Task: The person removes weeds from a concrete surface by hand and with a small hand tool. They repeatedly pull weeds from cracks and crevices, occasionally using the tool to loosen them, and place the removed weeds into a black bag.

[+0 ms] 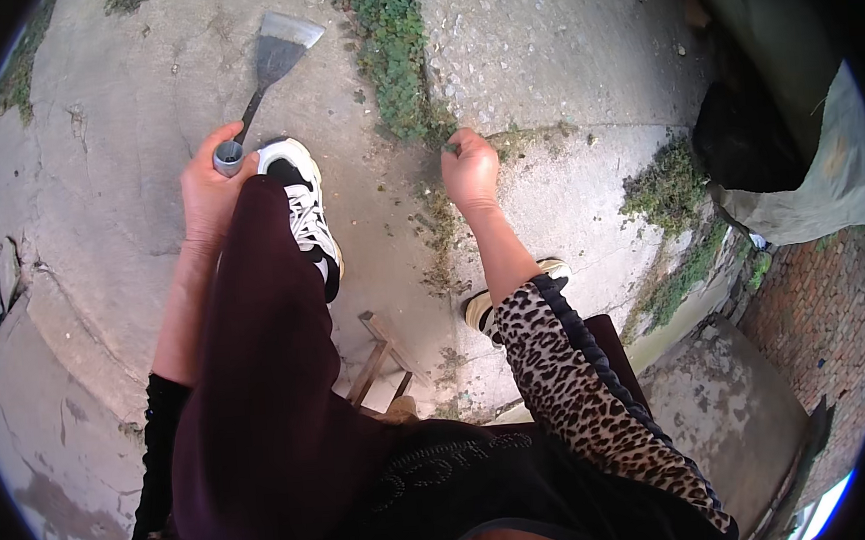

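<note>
My left hand [214, 181] is closed round the hollow metal socket end [228, 158] of a hand tool with a flat, flared blade [283, 47], a scraper or hoe. The blade points away from me over the concrete, beyond my left shoe. My right hand [472, 168] is closed at the lower end of a strip of low green weeds [396, 54] growing along a joint in the concrete. A bit of green shows between its thumb and fingers, so it grips a weed, though most of that is hidden.
My shoes [306, 211] stand on cracked concrete [121, 126]. Wooden legs of a low stool [370, 372] show below me. At the right are more weeds [667, 186], a pale sheet [811, 202] with a dark hollow, and brick paving [819, 318].
</note>
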Demonstrator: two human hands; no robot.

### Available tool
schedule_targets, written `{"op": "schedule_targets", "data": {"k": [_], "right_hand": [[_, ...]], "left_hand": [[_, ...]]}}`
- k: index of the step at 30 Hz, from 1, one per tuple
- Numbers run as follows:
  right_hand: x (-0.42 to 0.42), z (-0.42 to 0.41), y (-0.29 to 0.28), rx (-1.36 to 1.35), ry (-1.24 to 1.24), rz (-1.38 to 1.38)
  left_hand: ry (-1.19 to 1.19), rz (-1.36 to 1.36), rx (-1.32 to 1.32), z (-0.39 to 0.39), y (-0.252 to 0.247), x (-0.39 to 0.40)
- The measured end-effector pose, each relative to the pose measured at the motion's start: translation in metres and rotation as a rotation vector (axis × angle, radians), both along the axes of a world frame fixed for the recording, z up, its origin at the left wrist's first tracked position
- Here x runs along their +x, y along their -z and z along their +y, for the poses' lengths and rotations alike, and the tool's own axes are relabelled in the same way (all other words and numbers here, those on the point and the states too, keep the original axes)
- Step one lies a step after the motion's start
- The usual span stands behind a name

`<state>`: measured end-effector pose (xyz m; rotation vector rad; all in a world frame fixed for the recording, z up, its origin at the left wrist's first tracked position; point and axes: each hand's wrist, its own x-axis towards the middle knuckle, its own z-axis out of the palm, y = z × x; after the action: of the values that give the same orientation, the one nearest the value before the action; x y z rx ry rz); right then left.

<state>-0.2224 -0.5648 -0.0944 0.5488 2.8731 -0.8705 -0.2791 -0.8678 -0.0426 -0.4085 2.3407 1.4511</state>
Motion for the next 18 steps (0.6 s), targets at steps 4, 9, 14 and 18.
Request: {"op": "schedule_targets", "data": {"k": [4, 9, 14, 18], "right_hand": [[-0.01, -0.022, -0.037, -0.223, 0.035, -0.059], [-0.048, -0.017, -0.026, 0.218, -0.461, -0.133], [-0.087, -0.026, -0.026, 0.545, -0.824, -0.258], [-0.1, -0.034, -0.031, 0.443, -0.817, -0.351]], "left_hand": [[-0.008, -0.037, 0.001, 0.002, -0.005, -0.001], [0.063, 0.05, -0.098, -0.003, -0.004, -0.002], [0.101, 0.079, -0.082, -0.007, -0.006, -0.002], [0.125, 0.081, -0.1, -0.012, -0.013, -0.001]]}}
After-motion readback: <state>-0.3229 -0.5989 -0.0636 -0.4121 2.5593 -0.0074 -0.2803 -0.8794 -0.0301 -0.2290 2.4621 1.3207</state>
